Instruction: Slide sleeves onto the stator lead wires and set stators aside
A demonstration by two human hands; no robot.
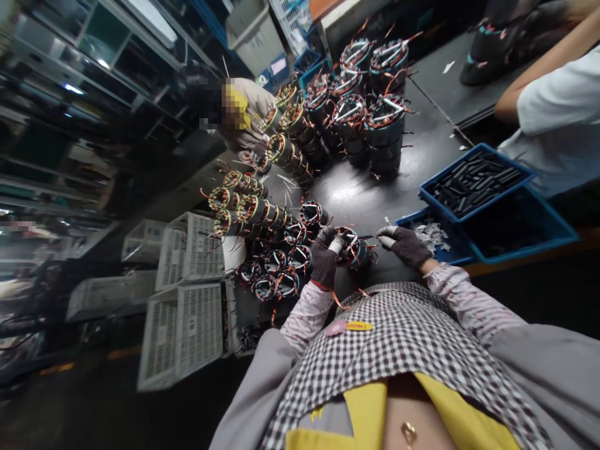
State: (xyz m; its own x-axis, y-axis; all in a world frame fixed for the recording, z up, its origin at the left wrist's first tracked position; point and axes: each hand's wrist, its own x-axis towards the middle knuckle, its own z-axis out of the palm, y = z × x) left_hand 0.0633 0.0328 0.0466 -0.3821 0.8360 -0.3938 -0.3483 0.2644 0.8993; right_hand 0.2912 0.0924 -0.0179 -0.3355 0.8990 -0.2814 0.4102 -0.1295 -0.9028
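A motor stator (359,253) with white lacing and orange and dark leads stands in front of me at the table's near edge. My left hand (324,255), in a dark glove with pale fingertips, is closed at its left side. Gloved the same way, my right hand (402,245) pinches the end of a dark wire lead (368,236) that stretches from the stator. Fine detail at the right fingertips is too small to make out. Several similar stators (287,282) sit close together just left of my left hand.
Taller stacks of stators (385,134) stand farther back. On the right are a blue tray (478,181) of black tubes and a bin with white pieces (429,236). White crates (187,325) stand at left. One co-worker (248,112) is across the table, another person's arm (539,81) at right.
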